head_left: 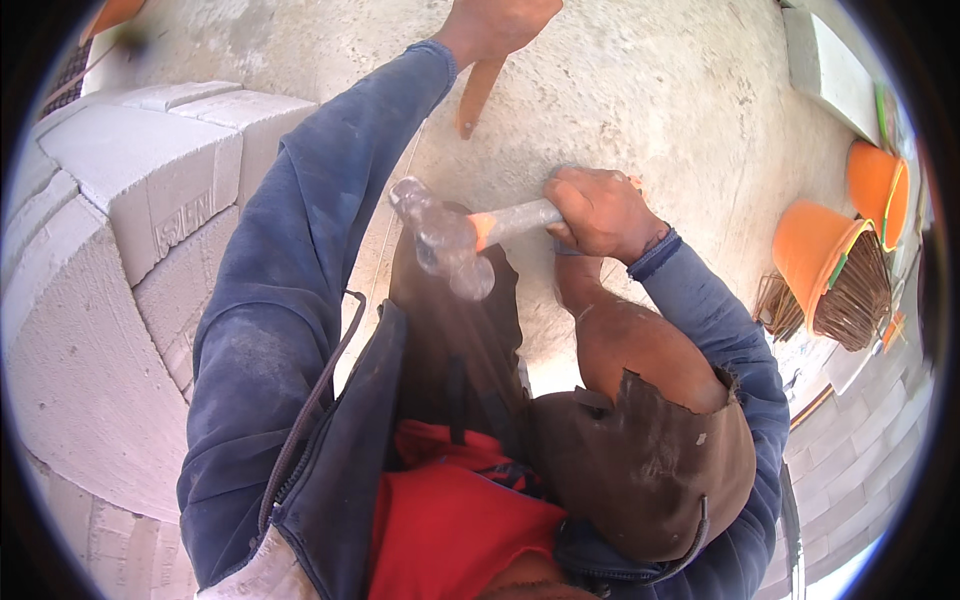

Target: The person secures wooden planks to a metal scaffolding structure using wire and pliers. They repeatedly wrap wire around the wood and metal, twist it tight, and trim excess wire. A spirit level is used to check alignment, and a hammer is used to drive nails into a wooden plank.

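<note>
My right hand (603,212) is wrapped round the handle of a hammer (510,222), a little above my bent legs. The hammer has a worn, rounded grey metal head pointing left, and its shaft is grey with an orange patch next to the head. Farther off, at the upper edge, my left hand (497,25) is closed with the arm stretched forward. A flat brown strip of wood (480,95) comes out from beneath this fist toward me; its far part is hidden by the hand.
Large pale blocks (130,170) are stacked close on my left. Rough concrete floor (680,90) lies in front. At the right are two orange buckets (808,250), a bundle of thin brown rods (855,295) and a white block (830,70). Grey pavers (860,450) lie at the lower right.
</note>
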The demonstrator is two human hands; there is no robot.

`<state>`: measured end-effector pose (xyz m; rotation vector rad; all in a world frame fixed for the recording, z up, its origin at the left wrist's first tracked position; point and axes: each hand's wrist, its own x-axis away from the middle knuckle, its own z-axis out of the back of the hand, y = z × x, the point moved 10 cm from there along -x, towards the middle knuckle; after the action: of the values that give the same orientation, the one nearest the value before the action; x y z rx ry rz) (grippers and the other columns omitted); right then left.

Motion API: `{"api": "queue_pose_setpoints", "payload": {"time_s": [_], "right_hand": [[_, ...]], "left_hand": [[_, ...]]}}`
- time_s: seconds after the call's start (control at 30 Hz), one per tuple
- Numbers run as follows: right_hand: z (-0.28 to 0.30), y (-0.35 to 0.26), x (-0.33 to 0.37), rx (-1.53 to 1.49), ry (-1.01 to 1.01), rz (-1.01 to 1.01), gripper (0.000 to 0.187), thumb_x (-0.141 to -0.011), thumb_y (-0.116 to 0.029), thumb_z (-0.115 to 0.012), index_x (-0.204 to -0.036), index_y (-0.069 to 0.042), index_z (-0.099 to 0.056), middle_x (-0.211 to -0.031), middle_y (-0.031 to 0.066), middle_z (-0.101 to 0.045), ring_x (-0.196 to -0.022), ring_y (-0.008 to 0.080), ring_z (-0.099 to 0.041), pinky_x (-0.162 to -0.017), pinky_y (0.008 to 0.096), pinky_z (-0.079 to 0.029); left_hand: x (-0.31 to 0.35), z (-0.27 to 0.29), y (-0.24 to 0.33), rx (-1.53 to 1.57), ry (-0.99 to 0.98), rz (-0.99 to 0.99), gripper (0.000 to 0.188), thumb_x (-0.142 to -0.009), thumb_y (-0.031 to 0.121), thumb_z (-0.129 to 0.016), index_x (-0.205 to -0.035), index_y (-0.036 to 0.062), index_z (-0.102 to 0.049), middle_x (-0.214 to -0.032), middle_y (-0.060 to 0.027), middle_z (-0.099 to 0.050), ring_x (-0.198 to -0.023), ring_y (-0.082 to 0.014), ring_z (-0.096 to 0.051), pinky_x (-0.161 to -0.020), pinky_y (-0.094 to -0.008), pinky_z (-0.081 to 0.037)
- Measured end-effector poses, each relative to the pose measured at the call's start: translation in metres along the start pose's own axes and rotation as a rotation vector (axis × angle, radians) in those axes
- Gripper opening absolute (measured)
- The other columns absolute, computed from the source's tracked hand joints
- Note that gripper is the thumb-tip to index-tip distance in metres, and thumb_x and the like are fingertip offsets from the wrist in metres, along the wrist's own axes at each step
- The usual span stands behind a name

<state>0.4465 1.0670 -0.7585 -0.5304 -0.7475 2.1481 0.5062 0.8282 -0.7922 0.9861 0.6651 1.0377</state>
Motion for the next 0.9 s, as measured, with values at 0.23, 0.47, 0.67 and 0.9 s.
{"api": "queue_pose_setpoints", "payload": {"time_s": [0.23,0.47,0.67,0.9], "right_hand": [[-0.049,0.030,0.030,0.172,-0.292,-0.303,0.034,-0.102,-0.042,-0.064,-0.104,-0.010,-0.055,-0.083,0.0123,-0.064,-0.071,0.0365,-0.073,-0.061,0.0505,-0.059],[-0.051,0.076,0.031,0.200,-0.372,-0.538,0.034,-0.103,-0.040,-0.064,-0.108,-0.009,-0.053,-0.082,0.0115,-0.066,-0.074,0.0372,-0.072,-0.065,0.0506,-0.059],[-0.026,0.007,0.013,0.142,-0.199,-0.201,0.034,-0.101,-0.040,-0.067,-0.107,-0.009,-0.054,-0.081,0.0114,-0.066,-0.073,0.0351,-0.073,-0.064,0.0495,-0.059],[-0.056,0.072,0.031,0.206,-0.356,-0.379,0.032,-0.102,-0.040,-0.065,-0.106,-0.009,-0.055,-0.081,0.0127,-0.065,-0.071,0.0350,-0.073,-0.061,0.0466,-0.059]], "left_hand": [[-0.001,-0.002,-0.003,-0.036,0.033,-0.051,0.048,-0.085,0.017,-0.068,-0.128,0.0012,-0.054,-0.093,-0.0232,-0.070,-0.092,-0.0423,-0.072,-0.081,-0.0488,-0.057],[-0.003,-0.002,0.001,0.005,-0.007,-0.028,0.049,-0.085,0.018,-0.068,-0.129,0.0013,-0.054,-0.094,-0.0247,-0.070,-0.092,-0.0450,-0.071,-0.082,-0.0509,-0.057],[0.002,-0.004,-0.006,-0.018,0.019,-0.031,0.052,-0.085,0.018,-0.068,-0.132,0.0011,-0.052,-0.097,-0.0264,-0.070,-0.096,-0.0454,-0.071,-0.083,-0.0512,-0.057],[-0.004,-0.001,-0.006,0.002,0.065,-0.075,0.052,-0.085,0.018,-0.068,-0.132,0.0007,-0.053,-0.099,-0.0273,-0.070,-0.099,-0.0461,-0.071,-0.085,-0.0513,-0.056]]}}
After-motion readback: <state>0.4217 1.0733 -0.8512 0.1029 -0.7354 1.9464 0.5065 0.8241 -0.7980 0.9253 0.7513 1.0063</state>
